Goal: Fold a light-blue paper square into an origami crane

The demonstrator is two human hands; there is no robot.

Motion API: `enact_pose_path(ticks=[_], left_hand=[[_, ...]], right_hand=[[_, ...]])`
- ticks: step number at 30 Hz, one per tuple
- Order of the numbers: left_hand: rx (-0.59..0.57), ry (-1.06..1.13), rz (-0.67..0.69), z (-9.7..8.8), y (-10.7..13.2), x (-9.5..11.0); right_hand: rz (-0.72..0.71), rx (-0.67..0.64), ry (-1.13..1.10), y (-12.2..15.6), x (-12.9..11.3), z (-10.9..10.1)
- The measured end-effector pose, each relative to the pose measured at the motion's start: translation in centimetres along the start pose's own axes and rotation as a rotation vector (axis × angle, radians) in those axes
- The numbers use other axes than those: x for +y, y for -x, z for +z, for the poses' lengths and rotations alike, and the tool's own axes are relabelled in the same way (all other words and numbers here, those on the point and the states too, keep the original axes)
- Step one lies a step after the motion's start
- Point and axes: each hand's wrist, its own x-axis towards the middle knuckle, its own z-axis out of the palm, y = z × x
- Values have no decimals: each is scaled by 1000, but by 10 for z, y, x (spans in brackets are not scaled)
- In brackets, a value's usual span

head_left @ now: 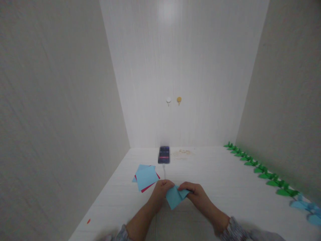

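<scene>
A light blue paper (175, 196), partly folded, is held just above the white table (220, 180) between both hands. My left hand (162, 190) pinches its left edge with the fingers closed. My right hand (195, 192) grips its right upper corner, fingers curled over a fold. Just beyond my left hand lies a small stack of blue and red paper squares (145, 177).
A phone (164, 154) with a white cable lies at the table's back. A row of green folded paper figures (260, 169) runs along the right wall, ending in blue folded ones (307, 209). Two small hooks (174, 100) are on the back wall. A red scrap (88, 221) lies front left.
</scene>
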Motion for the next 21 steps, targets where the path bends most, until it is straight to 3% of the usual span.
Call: enact_pose_path(ticks=[8,13,21], left_hand=[[-18,-52,-39,-2,-2,2],[25,-77,-7,-1,-3,2],[-7,-181,55,1,0,-1]], right_hand=[[-61,-58,-55,1,0,-2],[100,-43,-213,0,-2,0],[273,-3,-121,-6,4,6]])
